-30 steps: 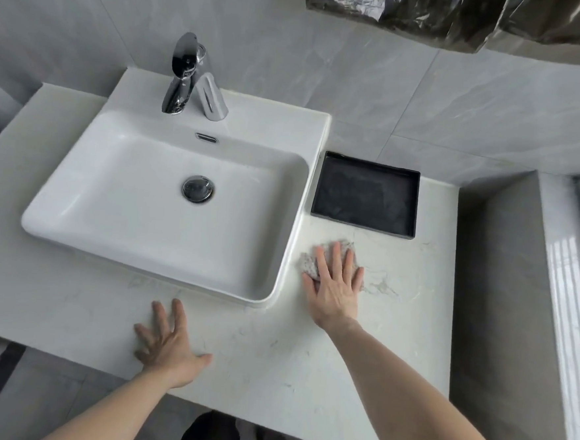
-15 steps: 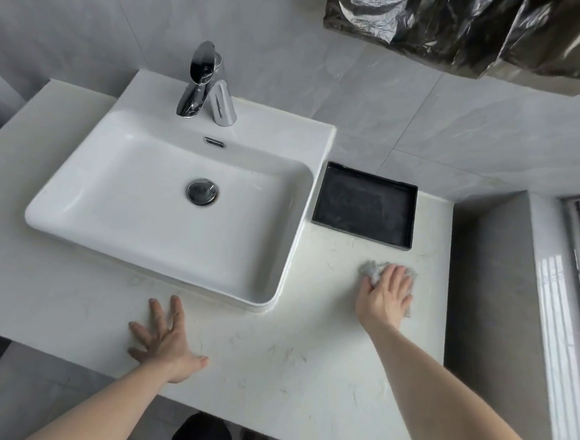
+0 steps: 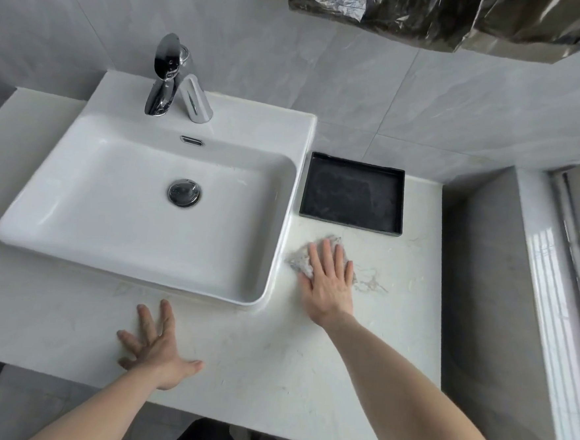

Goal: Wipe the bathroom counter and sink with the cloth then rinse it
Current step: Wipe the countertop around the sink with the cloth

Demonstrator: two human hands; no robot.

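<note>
While your right hand (image 3: 328, 284) lies flat, fingers straight, pressing the cloth (image 3: 299, 263) onto the counter (image 3: 271, 366) between the sink (image 3: 272, 253) and the black tray (image 3: 352, 196), keep the pressure even & overlap each pass. Work up to the tray edge and along the sink base w/o bunching the cloth; it's half hidden under your palm. Your left hand (image 3: 156, 344) is spread, holding nothing, braced on the counter front. Basin and tap (image 3: 164, 77) look untouched, rinse comes last.
</note>
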